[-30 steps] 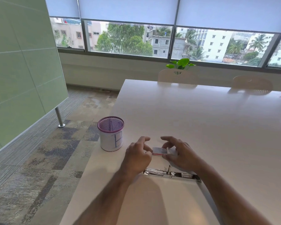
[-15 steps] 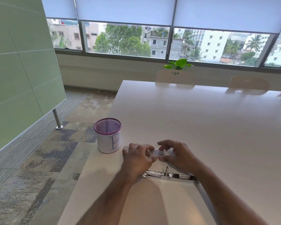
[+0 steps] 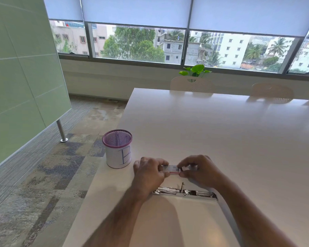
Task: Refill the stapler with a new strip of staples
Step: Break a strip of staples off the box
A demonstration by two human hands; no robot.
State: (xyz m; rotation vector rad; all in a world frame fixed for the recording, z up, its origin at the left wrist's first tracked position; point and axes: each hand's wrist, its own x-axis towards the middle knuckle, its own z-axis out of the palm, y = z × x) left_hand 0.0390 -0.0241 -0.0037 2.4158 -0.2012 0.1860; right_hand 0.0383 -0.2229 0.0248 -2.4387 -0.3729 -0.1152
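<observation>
Together left hand (image 3: 148, 172) and right hand (image 3: 198, 169) pinch small flat box (image 3: 171, 169) — probably cardboard.

Smooth pale bench (image 3: 221, 139) with a soft sheen, bearing metal, mesh and card objects.

The bench top looked smooth and semi-glossy, catching window glare and faint chair reflections. An opened stapler (image 3: 184, 191) lay on it, its bare metal parts shiny and silvery. A small staple box (image 3: 170, 169) appeared to be printed card with a slight gloss. The pen cup (image 3: 117, 148) was fine purple wire mesh, wrapped in matt white paper marked in pen. The floor (image 3: 43, 175) was rough, mottled carpet. The partition panel (image 3: 21, 68) looked like smooth frosted green glass on a polished metal leg (image 3: 61, 131).
</observation>
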